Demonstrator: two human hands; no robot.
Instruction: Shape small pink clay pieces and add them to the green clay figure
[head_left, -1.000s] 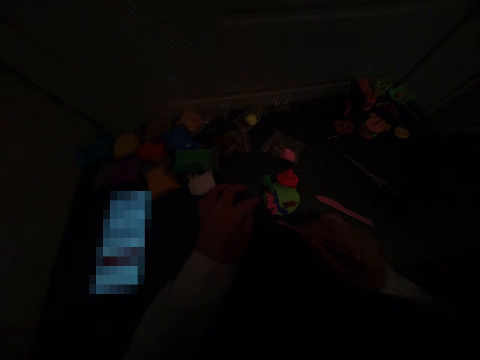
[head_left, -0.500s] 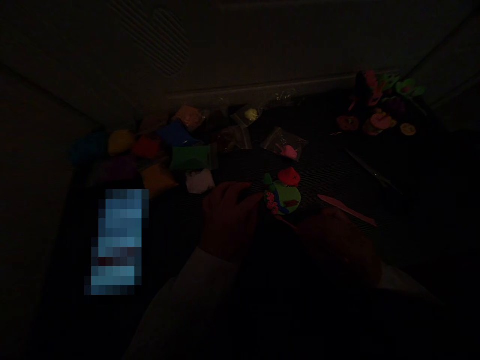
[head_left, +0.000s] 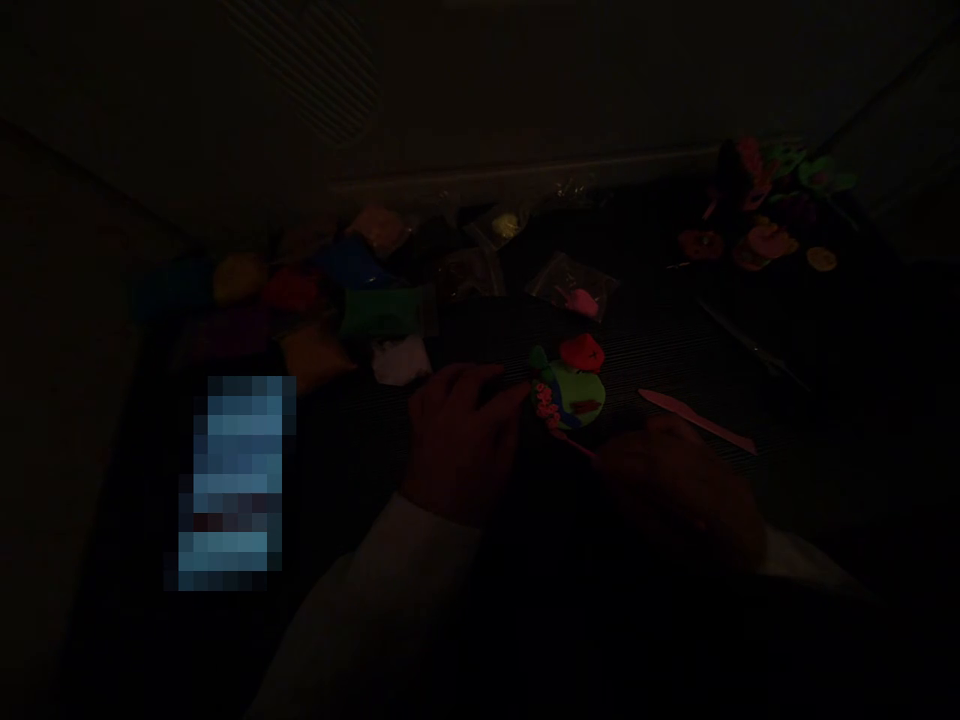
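The light is very dim. A small round clay piece [head_left: 589, 385] lies in front of me, green with a blue band, pink curls along its left side and a red cap-like lump [head_left: 582, 352] at the top. My left hand [head_left: 465, 440] rests left of it, fingers stretched and apart, a fingertip at the piece's left edge. From the lower right, my right hand [head_left: 682, 485] is closed on a thin pink modelling tool [head_left: 576, 446], whose tip meets the pink curls. Most of the right hand's fingers are lost in shadow.
Bags of coloured clay, such as a green bag [head_left: 382, 312] and a white bag [head_left: 401, 360], lie at the back left. A pink plastic knife [head_left: 697, 420] and dark scissors [head_left: 754, 347] are on the right. Finished clay shapes [head_left: 772, 240] sit back right; a blurred-out bright screen [head_left: 236, 480] lies left.
The view has dimmed and shifted slightly. Both hands, the clay piece and the tool keep nearly the same places relative to each other.
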